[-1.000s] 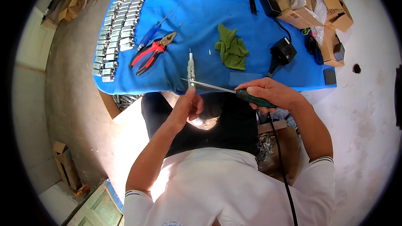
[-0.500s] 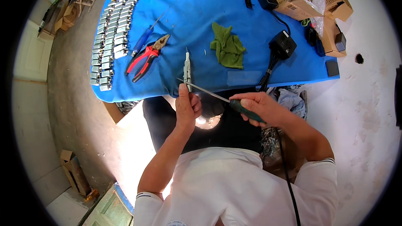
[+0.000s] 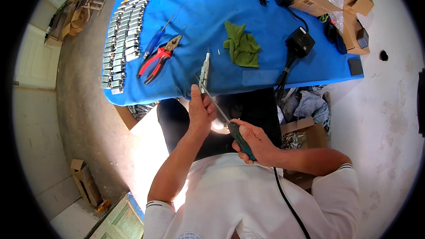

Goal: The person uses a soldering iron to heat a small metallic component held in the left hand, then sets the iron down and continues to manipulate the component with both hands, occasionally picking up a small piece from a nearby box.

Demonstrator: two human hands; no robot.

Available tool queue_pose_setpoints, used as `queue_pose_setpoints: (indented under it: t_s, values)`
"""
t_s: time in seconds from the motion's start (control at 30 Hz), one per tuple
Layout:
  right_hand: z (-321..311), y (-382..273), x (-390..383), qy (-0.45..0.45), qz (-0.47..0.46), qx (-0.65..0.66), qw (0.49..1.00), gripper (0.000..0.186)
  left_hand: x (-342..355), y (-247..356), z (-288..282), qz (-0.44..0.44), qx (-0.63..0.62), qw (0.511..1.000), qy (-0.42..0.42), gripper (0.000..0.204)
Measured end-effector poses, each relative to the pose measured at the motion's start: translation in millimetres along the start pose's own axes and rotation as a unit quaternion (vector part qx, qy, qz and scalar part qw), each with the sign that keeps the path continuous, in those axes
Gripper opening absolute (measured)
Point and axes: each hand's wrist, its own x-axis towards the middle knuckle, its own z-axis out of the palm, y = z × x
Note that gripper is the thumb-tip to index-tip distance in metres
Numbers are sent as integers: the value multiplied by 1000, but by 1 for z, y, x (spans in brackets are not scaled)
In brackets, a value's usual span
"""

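Left hand (image 3: 201,108) fingers closing round metal part (image 3: 204,71); right hand (image 3: 256,144) gripping screwdriver (image 3: 230,124), tip apparently touching part.

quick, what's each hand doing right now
Left hand: closed on a slim metal part, held upright at the table edge.
Right hand: closed on a green-handled screwdriver, tip against the part.

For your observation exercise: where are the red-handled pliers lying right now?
In the head view, the red-handled pliers lie on the blue cloth, left of centre, between the blue screwdriver and the green rag.
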Motion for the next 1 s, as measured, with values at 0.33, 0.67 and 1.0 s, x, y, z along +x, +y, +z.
queue_pose_setpoints:
  t_s: [0.33, 0.67, 1.0]
  values:
    - [23, 15, 4, -38, 39, 134, 990, 58, 12, -12, -17, 36, 15, 998, -51, 54]
    - [-20, -21, 1, -11, -17, -107, 994, 50, 2, 1, -10, -35, 54, 997, -47, 48]
    - [5, -3, 8, 0, 10, -99, 995, 29, 6, -7, 4, -1, 66, 998, 5, 55]
